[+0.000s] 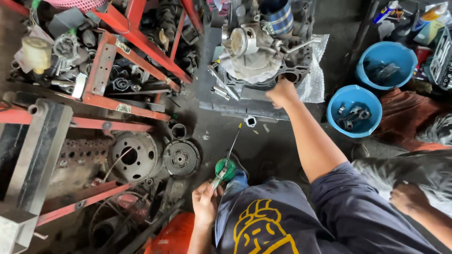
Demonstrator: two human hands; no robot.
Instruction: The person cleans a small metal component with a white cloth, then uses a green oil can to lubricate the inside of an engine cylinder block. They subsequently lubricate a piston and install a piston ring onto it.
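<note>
The left hand [205,202] is closed around a green oil can [225,170] w/ a long thin spout, low near the person's chest. The right hand [281,92] reaches out & rests on the engine block [263,56]; can't tell its grip. Two blue buckets [354,111] sit nearby.

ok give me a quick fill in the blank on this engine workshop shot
1. The left hand holds a green oil can with a long thin ____.
2. The right hand rests on the engine block, which sits on the ____.
3. Both tubs holding metal parts are ____ in colour.

Missing words: spout; floor; blue
</note>
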